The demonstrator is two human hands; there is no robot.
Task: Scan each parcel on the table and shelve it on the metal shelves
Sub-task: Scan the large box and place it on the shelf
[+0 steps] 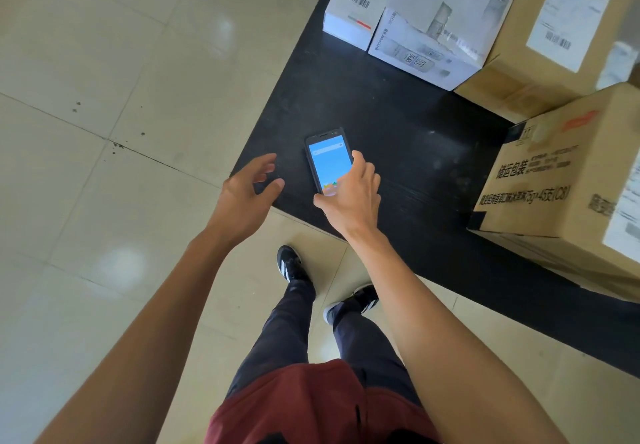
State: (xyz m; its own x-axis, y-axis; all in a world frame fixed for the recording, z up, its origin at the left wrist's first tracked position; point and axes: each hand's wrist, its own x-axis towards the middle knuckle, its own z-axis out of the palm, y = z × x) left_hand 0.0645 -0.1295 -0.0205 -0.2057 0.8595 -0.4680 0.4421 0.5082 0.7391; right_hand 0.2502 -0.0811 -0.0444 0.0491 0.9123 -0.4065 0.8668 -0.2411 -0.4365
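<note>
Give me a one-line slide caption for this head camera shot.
Right hand grips the scanner phone on the black table beside labelled parcels; left hand hovers open.

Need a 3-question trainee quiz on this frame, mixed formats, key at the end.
1. True or false: the handheld scanner lies on the floor.
2. Which hand touches the scanner? A) left hand B) right hand C) both
3. Fill in: the parcels at the far end are two white boxes and a ____ carton.

Key: 1 false, it lies on the black table. 2 B, fingers and thumb are at its edges; the left hand hovers open beside it. 3 brown; another brown carton stands nearer, on the right.
</note>
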